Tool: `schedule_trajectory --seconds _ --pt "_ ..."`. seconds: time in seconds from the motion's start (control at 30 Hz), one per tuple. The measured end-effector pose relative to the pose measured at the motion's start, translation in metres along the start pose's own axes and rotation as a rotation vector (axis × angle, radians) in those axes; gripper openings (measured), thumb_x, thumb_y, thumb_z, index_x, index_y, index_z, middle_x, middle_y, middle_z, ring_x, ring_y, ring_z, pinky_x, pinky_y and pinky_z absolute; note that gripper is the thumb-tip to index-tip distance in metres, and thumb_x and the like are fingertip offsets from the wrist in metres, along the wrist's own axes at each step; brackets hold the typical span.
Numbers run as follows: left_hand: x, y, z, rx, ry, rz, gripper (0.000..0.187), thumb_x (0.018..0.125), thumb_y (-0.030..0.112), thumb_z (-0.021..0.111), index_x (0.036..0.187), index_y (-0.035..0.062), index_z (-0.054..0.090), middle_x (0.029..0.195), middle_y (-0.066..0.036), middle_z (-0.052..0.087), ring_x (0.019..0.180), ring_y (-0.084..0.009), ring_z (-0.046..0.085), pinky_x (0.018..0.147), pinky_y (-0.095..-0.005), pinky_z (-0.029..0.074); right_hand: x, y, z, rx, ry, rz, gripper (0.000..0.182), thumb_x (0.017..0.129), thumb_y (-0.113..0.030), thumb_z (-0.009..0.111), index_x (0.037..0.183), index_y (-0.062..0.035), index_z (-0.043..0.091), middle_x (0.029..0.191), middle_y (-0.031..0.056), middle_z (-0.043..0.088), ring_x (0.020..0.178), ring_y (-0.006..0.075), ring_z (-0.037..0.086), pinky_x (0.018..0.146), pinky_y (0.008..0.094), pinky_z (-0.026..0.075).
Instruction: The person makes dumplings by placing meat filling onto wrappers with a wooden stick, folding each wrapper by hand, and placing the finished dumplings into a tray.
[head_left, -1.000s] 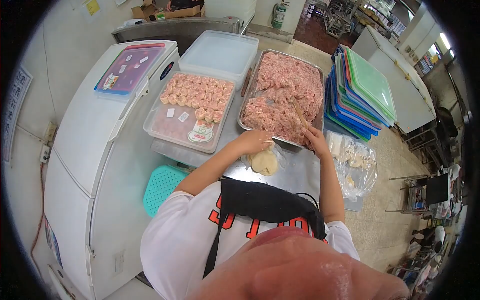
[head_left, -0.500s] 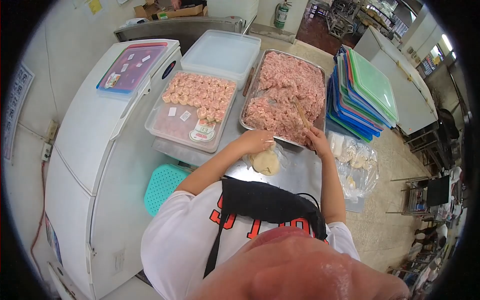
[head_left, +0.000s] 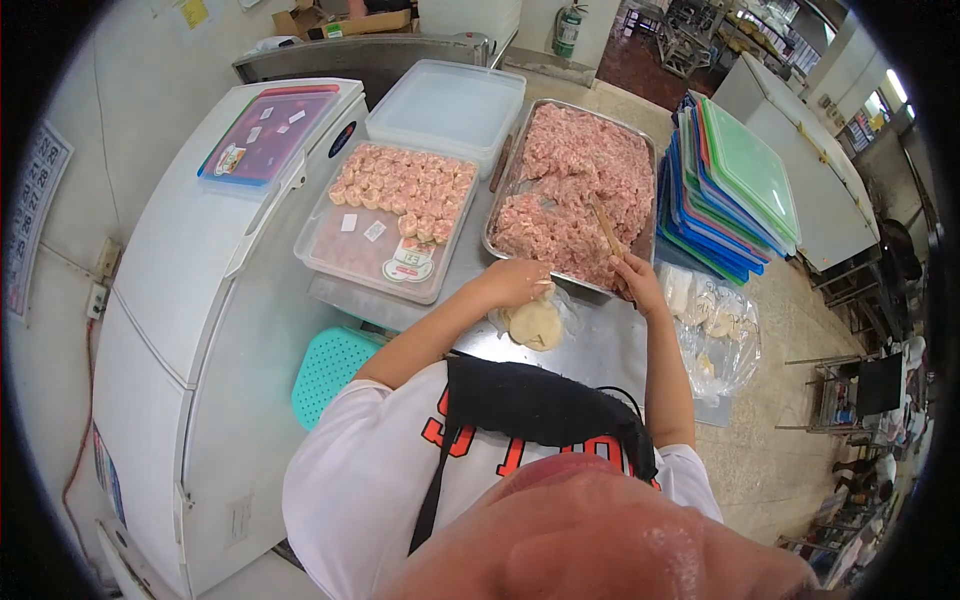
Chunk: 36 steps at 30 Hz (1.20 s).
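My right hand [head_left: 639, 281] grips a thin wooden spatula [head_left: 606, 228] at the near edge of a metal tray [head_left: 487, 232]. The spatula's far end rests against the pink ground meat [head_left: 585, 150] heaped in that tray. My left hand [head_left: 518, 283] is closed, fingers curled, just beyond a stack of round, pale yellow dough wrappers [head_left: 535, 326] lying on clear plastic. What its fingers hold is too small to make out. Left of the tray, rows of filled dumplings [head_left: 405, 185] stand on a translucent plastic lid with labels [head_left: 340, 252].
Translucent containers [head_left: 440, 100] stand behind the dumplings. Stacked coloured lids [head_left: 745, 180] rise right of the meat tray, near bagged wrappers [head_left: 712, 325]. A white chest freezer [head_left: 240, 230] borders the left side, and a turquoise stool [head_left: 332, 375] is below the steel table [head_left: 400, 318].
The whole view has shifted slightly. Both hands stay in nearly the same places, with the spatula still in my right hand.
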<state>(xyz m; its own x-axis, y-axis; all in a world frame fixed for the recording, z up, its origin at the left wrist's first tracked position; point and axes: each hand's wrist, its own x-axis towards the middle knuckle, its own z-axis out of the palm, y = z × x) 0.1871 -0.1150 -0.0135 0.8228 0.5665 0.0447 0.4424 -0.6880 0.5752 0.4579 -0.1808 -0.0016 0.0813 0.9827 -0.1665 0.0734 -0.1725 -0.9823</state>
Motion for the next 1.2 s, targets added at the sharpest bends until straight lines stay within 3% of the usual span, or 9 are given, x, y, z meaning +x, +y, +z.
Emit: schedule_trajectory --seconds 0.27,0.63,0.87,1.07,1.13,1.2 --pt "-0.003 0.007 -0.005 0.014 -0.027 -0.036 0.029 0.086 0.029 0.054 0.098 0.0039 0.061 0.099 -0.015 0.063 0.093 -0.0352 0.061 0.079 -0.0446 0.049 0.003 0.006 -0.006 0.044 -0.009 0.041 0.022 0.092 -0.029 0.059 0.081 -0.0098 0.057 0.054 -0.0056 0.042 0.040 0.0038 0.033 0.036 0.0210 0.022" --pt "-0.008 0.022 -0.005 0.295 -0.090 0.060 0.022 0.079 0.022 0.060 0.091 0.0036 0.063 0.118 -0.016 0.055 0.089 -0.0334 0.063 0.073 -0.0453 0.053 0.004 0.011 -0.007 0.047 0.011 0.041 0.024 0.093 -0.030 0.058 0.083 -0.0081 0.058 0.053 -0.0053 0.042 0.038 0.0042 0.033 0.035 0.0216 0.022" --pt "-0.012 0.015 -0.006 0.240 -0.096 0.064 0.024 0.078 0.022 0.062 0.094 0.0030 0.064 0.123 -0.016 0.053 0.093 -0.0335 0.063 0.077 -0.0452 0.052 0.008 0.013 -0.003 0.029 0.046 -0.015 0.026 0.093 -0.032 0.058 0.083 -0.0082 0.057 0.053 -0.0051 0.041 0.037 0.0040 0.031 0.033 0.0223 0.019" --pt "-0.003 0.000 -0.002 0.135 -0.090 0.075 0.024 0.080 0.021 0.060 0.095 0.0034 0.063 0.110 -0.016 0.059 0.094 -0.0344 0.062 0.077 -0.0460 0.050 0.006 0.013 -0.003 0.024 0.087 -0.004 0.028 0.093 -0.034 0.057 0.081 -0.0079 0.058 0.050 -0.0048 0.041 0.036 0.0040 0.032 0.033 0.0217 0.020" --pt "0.000 -0.001 -0.002 0.105 -0.053 0.066 0.027 0.080 0.025 0.058 0.094 0.0029 0.064 0.094 -0.018 0.064 0.090 -0.0348 0.063 0.077 -0.0460 0.050 0.003 0.007 -0.002 0.020 0.084 -0.006 0.029 0.092 -0.034 0.058 0.081 -0.0078 0.058 0.050 -0.0049 0.040 0.036 0.0040 0.032 0.033 0.0216 0.020" --pt "0.004 0.003 -0.006 0.091 -0.074 0.038 0.026 0.080 0.025 0.059 0.093 0.0037 0.064 0.093 -0.018 0.064 0.089 -0.0348 0.063 0.076 -0.0460 0.050 0.002 0.008 0.001 0.021 0.110 -0.021 0.030 0.093 -0.035 0.057 0.081 -0.0076 0.059 0.051 -0.0053 0.040 0.037 0.0038 0.032 0.034 0.0214 0.020"
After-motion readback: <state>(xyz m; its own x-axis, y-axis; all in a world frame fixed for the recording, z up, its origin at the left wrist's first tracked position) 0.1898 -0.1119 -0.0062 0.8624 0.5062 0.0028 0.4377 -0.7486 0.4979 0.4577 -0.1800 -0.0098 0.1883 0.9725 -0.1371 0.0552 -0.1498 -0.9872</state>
